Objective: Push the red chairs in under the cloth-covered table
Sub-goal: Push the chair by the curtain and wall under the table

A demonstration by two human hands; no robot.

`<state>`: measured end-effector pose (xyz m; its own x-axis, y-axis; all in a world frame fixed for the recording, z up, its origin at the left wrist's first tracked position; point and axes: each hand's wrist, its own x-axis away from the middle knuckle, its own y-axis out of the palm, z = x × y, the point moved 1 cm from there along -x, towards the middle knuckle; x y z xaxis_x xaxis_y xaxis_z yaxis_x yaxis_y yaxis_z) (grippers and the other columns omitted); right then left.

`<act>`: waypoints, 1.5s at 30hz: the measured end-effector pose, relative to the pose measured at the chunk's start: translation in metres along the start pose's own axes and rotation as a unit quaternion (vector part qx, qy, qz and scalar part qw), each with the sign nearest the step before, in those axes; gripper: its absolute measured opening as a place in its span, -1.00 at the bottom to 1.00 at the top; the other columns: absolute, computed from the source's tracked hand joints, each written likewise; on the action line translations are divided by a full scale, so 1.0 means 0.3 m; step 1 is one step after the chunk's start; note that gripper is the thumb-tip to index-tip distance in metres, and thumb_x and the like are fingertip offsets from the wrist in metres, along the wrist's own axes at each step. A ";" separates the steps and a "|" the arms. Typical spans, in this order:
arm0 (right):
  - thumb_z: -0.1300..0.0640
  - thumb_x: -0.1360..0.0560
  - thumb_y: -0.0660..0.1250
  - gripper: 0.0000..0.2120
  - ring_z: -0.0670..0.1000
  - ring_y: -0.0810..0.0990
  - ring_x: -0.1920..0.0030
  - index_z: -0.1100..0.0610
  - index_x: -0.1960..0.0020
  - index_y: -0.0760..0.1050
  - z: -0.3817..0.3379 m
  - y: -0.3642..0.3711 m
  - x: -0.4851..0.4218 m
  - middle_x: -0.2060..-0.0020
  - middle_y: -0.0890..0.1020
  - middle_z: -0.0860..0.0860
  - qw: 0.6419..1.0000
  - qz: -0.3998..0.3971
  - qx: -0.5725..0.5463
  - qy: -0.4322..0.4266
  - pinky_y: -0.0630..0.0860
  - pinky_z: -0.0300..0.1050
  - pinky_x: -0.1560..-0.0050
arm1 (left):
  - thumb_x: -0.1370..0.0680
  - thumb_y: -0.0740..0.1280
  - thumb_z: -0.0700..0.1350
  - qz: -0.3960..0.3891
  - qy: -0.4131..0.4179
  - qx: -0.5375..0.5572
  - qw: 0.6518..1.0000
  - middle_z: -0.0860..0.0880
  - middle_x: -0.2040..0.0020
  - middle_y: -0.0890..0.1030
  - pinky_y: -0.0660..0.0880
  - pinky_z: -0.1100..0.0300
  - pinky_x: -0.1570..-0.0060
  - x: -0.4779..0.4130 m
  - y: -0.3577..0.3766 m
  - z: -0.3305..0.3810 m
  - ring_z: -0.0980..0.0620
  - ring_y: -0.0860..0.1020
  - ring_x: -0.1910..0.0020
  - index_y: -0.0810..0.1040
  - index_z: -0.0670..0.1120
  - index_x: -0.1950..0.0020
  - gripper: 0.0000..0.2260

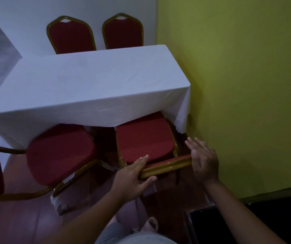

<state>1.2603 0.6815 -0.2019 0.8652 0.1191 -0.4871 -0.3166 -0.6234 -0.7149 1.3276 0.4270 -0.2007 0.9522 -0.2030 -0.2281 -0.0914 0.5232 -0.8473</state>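
Note:
A table under a white cloth (pixel 92 85) fills the middle of the view. Directly below me a red chair with a gold frame (pixel 144 140) has its seat partly under the cloth's hanging edge. My left hand (pixel 132 176) grips the left end of its backrest top rail (pixel 167 165). My right hand (pixel 202 161) rests against the rail's right end with fingers spread. A second red chair (pixel 60 154) stands to the left, turned at an angle, its seat only slightly under the cloth. Two more red chairs (pixel 70 35) (pixel 123 32) stand at the table's far side.
A yellow-green wall (pixel 243 85) runs close along the table's right end. The floor (pixel 26 222) is reddish brown. A dark panel (pixel 209 224) lies low at the right, near my foot (pixel 150 224). A white wall rises behind the far chairs.

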 end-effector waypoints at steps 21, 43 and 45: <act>0.05 -0.59 -0.04 -0.54 0.03 0.45 -0.33 0.14 -0.25 0.55 -0.232 0.135 0.013 -0.26 0.56 0.03 0.999 -0.010 -0.005 0.046 0.21 0.03 -0.40 | -0.49 -0.03 0.41 0.013 0.018 -0.081 0.996 -0.09 -0.21 0.60 0.53 0.21 0.05 0.017 -0.134 -0.203 0.00 0.58 -0.16 0.55 -0.09 -0.26 -0.29; 0.04 -0.59 0.02 -0.58 0.01 0.54 -0.25 0.16 -0.19 0.58 -0.236 0.184 -0.053 -0.18 0.62 0.06 0.994 -0.090 -0.023 -0.054 0.40 -0.05 -0.30 | -0.47 -0.09 0.44 -0.013 -0.080 -0.094 0.992 -0.09 -0.11 0.66 0.54 0.16 0.10 0.046 -0.161 -0.264 -0.05 0.64 -0.05 0.60 -0.09 -0.19 -0.24; 0.02 -0.61 -0.01 -0.56 0.01 0.50 -0.30 0.16 -0.23 0.55 -0.251 0.199 -0.062 -0.21 0.60 0.06 0.994 -0.097 -0.014 -0.040 0.33 -0.05 -0.36 | -0.47 -0.09 0.44 -0.023 -0.077 -0.095 0.992 -0.10 -0.14 0.64 0.56 0.12 0.07 0.023 -0.170 -0.294 -0.06 0.61 -0.12 0.59 -0.09 -0.20 -0.23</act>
<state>1.2544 0.5839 -0.1978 0.8752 0.2998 -0.3798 -0.1343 -0.6035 -0.7859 1.3131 0.3258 -0.2014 0.9885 -0.0865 -0.1240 -0.0867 0.3477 -0.9336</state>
